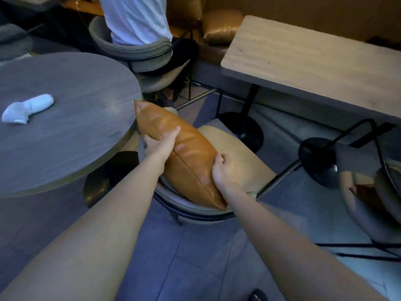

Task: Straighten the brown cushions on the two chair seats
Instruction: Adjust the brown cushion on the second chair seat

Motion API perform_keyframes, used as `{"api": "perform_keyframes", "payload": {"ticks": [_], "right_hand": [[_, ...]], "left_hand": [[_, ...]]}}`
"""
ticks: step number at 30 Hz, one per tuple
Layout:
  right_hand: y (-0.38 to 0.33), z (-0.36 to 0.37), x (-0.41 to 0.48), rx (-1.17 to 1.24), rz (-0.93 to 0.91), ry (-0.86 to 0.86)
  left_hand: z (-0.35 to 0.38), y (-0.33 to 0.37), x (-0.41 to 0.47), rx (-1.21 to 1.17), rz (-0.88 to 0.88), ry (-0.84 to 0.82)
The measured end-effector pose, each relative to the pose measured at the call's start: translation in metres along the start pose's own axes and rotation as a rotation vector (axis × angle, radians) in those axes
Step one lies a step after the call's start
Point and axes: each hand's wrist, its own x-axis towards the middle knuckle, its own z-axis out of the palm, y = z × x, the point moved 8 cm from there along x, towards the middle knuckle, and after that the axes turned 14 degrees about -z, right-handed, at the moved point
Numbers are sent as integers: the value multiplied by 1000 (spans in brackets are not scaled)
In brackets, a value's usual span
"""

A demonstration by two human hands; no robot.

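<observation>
A brown leather cushion (pixel 188 153) stands on edge against the backrest of the near chair, whose tan seat (pixel 234 157) shows to its right. My left hand (pixel 159 141) grips the cushion's upper left side, thumb across its face. My right hand (pixel 224 170) clutches its lower right edge. A second chair (pixel 366 196) stands at the far right; a bit of brown cushion (pixel 364 190) shows on its seat, mostly hidden by the backrest.
A round grey table (pixel 65 131) with a white cloth (pixel 27 109) sits on the left, touching the cushion's corner. A rectangular wooden table (pixel 303 66) stands right. A person in a white shirt (pixel 138 20) sits ahead. Another cushion (pixel 221 26) lies on the back bench.
</observation>
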Motion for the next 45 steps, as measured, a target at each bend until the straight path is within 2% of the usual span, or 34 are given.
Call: {"api": "perform_keyframes", "payload": {"ticks": [3,6,10,12,18,27,39,42,45], "right_hand": [[38,-14,-13,-37,153,75],[55,-26,-27,-141,256,164],[88,-15,-34,117,597,247],[97,-12,-32,128,646,235],[105,-18,-16,-45,565,117],[116,-79,32,-127,367,94],[137,-172,143,-179,192,43],[140,-192,155,-119,170,108],[147,-205,139,91,206,310]], "left_hand": [[6,8,9,45,-44,14],[-2,6,18,179,-11,97],[-7,-3,27,240,-15,127],[-8,0,28,231,-19,127],[-7,4,32,108,-23,146],[45,9,23,-16,-99,52],[130,27,16,172,-177,26],[157,25,12,199,-213,10],[178,16,14,197,-244,-3]]}}
